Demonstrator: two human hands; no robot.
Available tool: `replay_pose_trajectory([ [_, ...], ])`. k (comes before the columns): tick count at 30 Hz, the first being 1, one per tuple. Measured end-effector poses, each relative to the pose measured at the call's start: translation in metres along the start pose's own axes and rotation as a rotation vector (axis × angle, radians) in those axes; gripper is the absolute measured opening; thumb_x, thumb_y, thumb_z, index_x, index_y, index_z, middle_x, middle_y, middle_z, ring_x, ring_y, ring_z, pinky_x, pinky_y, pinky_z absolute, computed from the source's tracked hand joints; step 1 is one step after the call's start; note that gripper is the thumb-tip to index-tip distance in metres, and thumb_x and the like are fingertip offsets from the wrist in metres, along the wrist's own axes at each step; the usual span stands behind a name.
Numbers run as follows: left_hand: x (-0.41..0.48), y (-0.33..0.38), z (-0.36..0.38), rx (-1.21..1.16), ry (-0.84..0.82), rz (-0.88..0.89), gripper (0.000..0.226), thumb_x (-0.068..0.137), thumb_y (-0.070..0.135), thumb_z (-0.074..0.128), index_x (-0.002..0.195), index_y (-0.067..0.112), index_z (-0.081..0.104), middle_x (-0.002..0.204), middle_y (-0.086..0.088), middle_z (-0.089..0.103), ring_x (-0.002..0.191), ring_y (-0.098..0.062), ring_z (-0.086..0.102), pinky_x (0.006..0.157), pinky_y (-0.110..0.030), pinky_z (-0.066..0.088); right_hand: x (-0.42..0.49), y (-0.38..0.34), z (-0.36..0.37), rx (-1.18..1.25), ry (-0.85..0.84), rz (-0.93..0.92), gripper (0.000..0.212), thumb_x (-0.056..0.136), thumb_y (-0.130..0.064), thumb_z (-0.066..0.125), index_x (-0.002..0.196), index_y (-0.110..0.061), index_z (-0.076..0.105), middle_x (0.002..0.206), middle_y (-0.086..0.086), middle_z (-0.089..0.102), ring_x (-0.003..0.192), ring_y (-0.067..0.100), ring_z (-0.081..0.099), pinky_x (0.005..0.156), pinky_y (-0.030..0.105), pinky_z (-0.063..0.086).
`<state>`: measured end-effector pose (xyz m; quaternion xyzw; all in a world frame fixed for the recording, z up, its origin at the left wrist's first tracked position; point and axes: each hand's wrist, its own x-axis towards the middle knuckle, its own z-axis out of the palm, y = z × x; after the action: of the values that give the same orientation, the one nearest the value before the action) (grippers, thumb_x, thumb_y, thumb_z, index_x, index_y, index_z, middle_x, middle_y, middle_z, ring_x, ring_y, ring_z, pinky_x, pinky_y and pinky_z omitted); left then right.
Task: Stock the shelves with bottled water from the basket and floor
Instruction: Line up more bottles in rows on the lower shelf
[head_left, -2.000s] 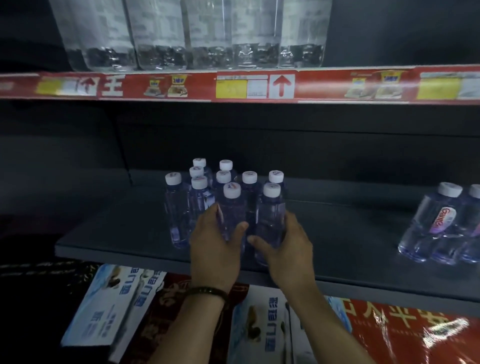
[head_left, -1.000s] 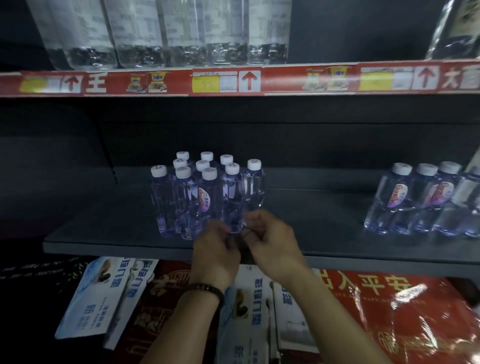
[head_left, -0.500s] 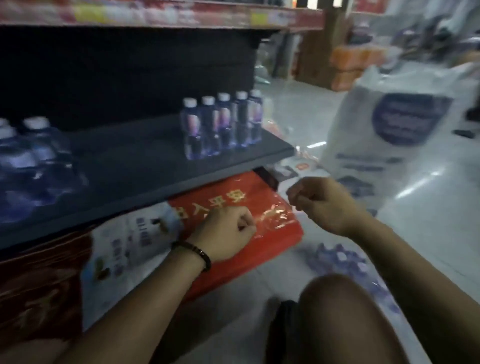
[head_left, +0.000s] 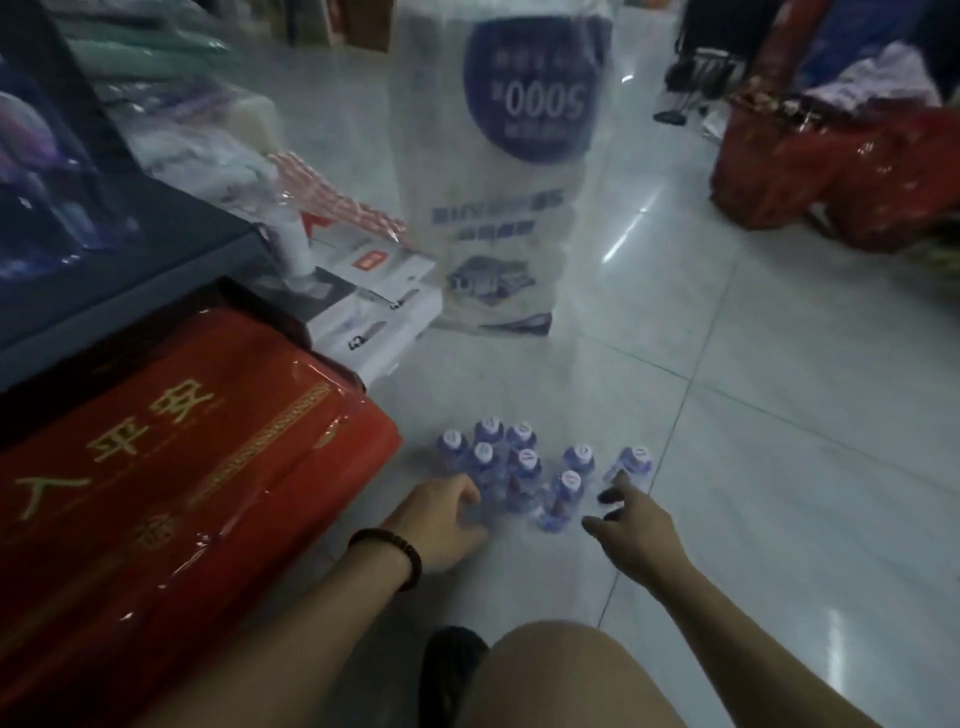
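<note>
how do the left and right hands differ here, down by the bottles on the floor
The left hand wears a dark bead bracelet; the right hand has a bare wrist. The left hand's fingers curl against the left side of the bottles; the right hand's fingers are spread toward the rightmost bottle. Both reach down toward the floor.
</note>
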<state>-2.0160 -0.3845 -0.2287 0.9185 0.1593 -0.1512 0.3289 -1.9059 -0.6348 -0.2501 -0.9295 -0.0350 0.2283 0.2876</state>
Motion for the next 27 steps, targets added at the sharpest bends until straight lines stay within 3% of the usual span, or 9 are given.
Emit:
replay_pose_trajectory([
  [4,0.063,0.015,0.046,-0.028,-0.028,0.021,0.053,0.09,0.034,0.071,0.139,0.032,0.049,0.13,-0.003,0.064,0.118,-0.026,0.065,0.1,-0.035,0.052,0.037,0.02,0.036,0.06,0.041,0.018,0.069,0.085,-0.033,0.083,0.146,-0.019,0.054,0.135,0.011,0.068,0.122,0.031,0.065,0.095,0.034,0.048],
  [7,0.115,0.016,0.076,0.012,0.055,0.055,0.067,0.095,0.036,0.063,0.155,0.039,0.034,0.151,-0.001,0.049,0.138,-0.025,0.054,0.113,-0.046,0.047,0.061,0.018,0.062,0.18,0.094,0.015,0.066,0.083,-0.034,0.085,0.14,-0.019,0.055,0.127,0.01,0.069,0.115,0.032,0.066,0.085,0.033,0.047],
  [9,0.145,0.012,0.094,0.035,0.131,0.017,0.063,0.096,0.05,0.056,0.153,0.043,0.031,0.148,0.001,0.046,0.139,-0.026,0.051,0.116,-0.05,0.044,0.074,0.016,0.077,0.271,0.113,0.079,0.064,0.082,-0.031,0.086,0.136,-0.017,0.056,0.122,0.009,0.07,0.111,0.032,0.067,0.081,0.032,0.043],
  [11,0.159,0.013,0.105,0.047,0.202,0.013,0.045,0.094,0.056,0.053,0.137,0.045,0.043,0.134,0.005,0.05,0.127,-0.023,0.055,0.11,-0.046,0.048,0.084,0.019,0.092,0.342,0.14,0.114,0.064,0.08,-0.026,0.086,0.135,-0.017,0.056,0.114,0.007,0.069,0.104,0.029,0.067,0.078,0.029,0.041],
  [13,0.159,0.017,0.111,-0.026,0.224,0.028,0.037,0.092,0.05,0.063,0.126,0.043,0.051,0.123,0.007,0.057,0.114,-0.021,0.06,0.099,-0.037,0.052,0.091,0.028,0.108,0.379,0.199,0.126,0.057,0.077,-0.026,0.087,0.126,-0.023,0.058,0.104,0.0,0.068,0.093,0.024,0.066,0.073,0.03,0.043],
  [18,0.146,0.014,0.142,-0.006,0.235,0.019,0.059,0.089,0.031,0.078,0.135,0.033,0.043,0.137,-0.01,0.049,0.12,-0.034,0.058,0.092,-0.043,0.057,0.089,0.048,0.133,0.399,0.242,0.189,0.049,0.08,-0.044,0.083,0.101,-0.021,0.046,0.086,-0.006,0.065,0.079,0.021,0.065,0.067,0.041,0.054],
  [20,0.142,0.013,0.153,0.052,0.29,0.037,0.06,0.084,0.03,0.083,0.131,0.029,0.046,0.137,-0.011,0.044,0.122,-0.035,0.057,0.094,-0.042,0.057,0.09,0.057,0.137,0.403,0.254,0.175,0.051,0.081,-0.041,0.084,0.104,-0.019,0.045,0.086,-0.01,0.064,0.079,0.02,0.065,0.069,0.039,0.055],
  [22,0.139,0.01,0.163,0.038,0.304,0.088,0.052,0.083,0.026,0.084,0.119,0.026,0.046,0.129,-0.009,0.054,0.116,-0.034,0.06,0.089,-0.04,0.056,0.094,0.065,0.139,0.369,0.255,0.114,0.051,0.081,-0.037,0.085,0.114,-0.023,0.048,0.091,-0.016,0.064,0.083,0.013,0.065,0.068,0.031,0.052],
  [27,0.126,0.004,0.161,-0.226,0.263,-0.011,0.056,0.083,0.019,0.087,0.12,0.028,0.046,0.118,-0.004,0.068,0.108,-0.023,0.067,0.079,-0.022,0.05,0.105,0.069,0.135,0.23,0.108,0.004,0.054,0.071,-0.034,0.089,0.115,-0.027,0.06,0.103,0.001,0.063,0.092,0.022,0.064,0.067,0.028,0.04],
])
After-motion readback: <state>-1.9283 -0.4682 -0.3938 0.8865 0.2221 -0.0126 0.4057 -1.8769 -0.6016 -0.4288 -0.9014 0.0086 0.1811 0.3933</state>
